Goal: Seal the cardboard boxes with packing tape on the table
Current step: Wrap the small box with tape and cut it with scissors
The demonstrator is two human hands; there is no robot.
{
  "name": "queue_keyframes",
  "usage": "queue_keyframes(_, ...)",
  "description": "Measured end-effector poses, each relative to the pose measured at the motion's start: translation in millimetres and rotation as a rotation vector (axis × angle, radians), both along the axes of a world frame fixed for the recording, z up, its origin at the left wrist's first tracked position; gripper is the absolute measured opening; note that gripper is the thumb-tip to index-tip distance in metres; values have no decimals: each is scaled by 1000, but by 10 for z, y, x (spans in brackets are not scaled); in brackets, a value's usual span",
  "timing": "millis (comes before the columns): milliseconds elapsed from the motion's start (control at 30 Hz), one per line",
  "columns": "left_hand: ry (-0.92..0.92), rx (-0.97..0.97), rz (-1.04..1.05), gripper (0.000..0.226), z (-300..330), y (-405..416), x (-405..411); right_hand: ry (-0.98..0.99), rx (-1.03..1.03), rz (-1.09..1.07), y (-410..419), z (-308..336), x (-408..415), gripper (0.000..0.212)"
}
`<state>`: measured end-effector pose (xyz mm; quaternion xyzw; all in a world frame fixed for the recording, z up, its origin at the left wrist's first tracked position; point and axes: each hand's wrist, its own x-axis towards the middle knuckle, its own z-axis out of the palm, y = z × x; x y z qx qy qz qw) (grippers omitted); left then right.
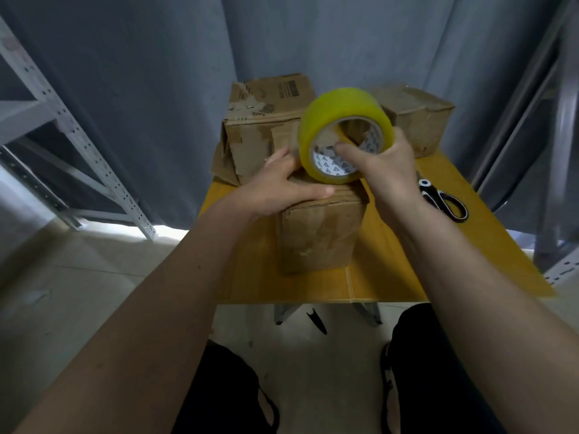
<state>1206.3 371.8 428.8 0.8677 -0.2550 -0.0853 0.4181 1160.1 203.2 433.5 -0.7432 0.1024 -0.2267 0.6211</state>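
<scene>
Left hand (282,186) flat on box (319,233), right hand (385,164) gripping tape roll (332,114)

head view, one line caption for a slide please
Right hand holds yellow tape roll over a cardboard box; left hand rests on it.

The tape roll (343,133) is wound in glossy, translucent yellow plastic film on a printed paper core. The near box (319,233) is made of matt brown cardboard, creased and scuffed (torn paper patches are seen on the rear box (266,120)). The table (391,252) is finished in smooth, wood-look laminate. Grey cloth curtains (150,73) are hung behind, beside perforated matt metal shelving (72,133).
</scene>
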Motion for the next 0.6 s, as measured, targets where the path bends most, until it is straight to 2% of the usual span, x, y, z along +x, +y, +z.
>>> queue_keyframes(67, 13, -33, 14, 86, -7, -14, -26, 11, 88, 3, 66, -68, -13, 53)
queue_keyframes(200, 8, -67, 35, 100, -34, -42, -44, 42, -10, 42, 43, 24, 42, 23)
queue_keyframes(300, -18, -26, 63, 96, -40, -39, -39, 31, -77, 54, -21, 102, 74, 21)
queue_keyframes(433, -72, 83, 35, 82, -41, 12, -56, 32, 52, 69, -181, 154, 28, 13)
queue_keyframes(600, -54, 95, 35, 85, -43, 6, -73, 43, 101, 111, -317, 126, -18, 18)
